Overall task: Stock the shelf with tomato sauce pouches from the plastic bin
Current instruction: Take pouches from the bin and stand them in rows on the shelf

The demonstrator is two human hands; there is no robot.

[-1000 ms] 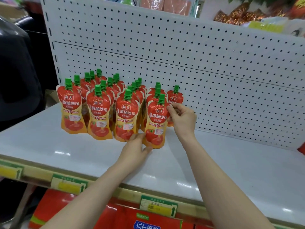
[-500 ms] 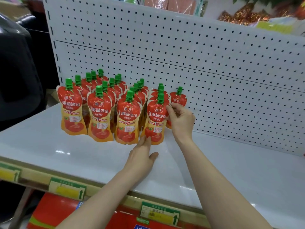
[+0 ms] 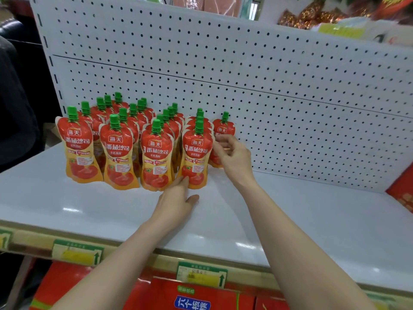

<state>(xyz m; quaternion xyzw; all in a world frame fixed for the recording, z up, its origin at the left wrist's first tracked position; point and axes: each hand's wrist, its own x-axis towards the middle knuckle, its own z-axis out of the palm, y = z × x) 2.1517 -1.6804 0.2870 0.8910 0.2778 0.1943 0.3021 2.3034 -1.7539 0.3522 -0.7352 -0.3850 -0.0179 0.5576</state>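
Note:
Several red and orange tomato sauce pouches with green caps stand in rows on the left of the white shelf (image 3: 290, 211). The front pouch of the right row (image 3: 195, 157) stands upright. My left hand (image 3: 178, 200) lies flat on the shelf, its fingertips touching that pouch's bottom edge. My right hand (image 3: 232, 157) hovers just right of the same row with fingers loosely curled, holding nothing. A single pouch (image 3: 223, 128) stands behind my right hand, partly hidden by it. The plastic bin is out of sight.
A white pegboard back panel (image 3: 290, 97) rises behind the shelf. Price labels (image 3: 201, 276) run along the front rail. Red boxes (image 3: 196, 298) sit on the shelf below. A red box (image 3: 402, 193) stands at the far right. Dark objects stand at the left.
My right hand has let go of the front pouch's top and drawn slightly right. My left hand slid back from the pouch's base, and the pouch now stands aligned with its row.

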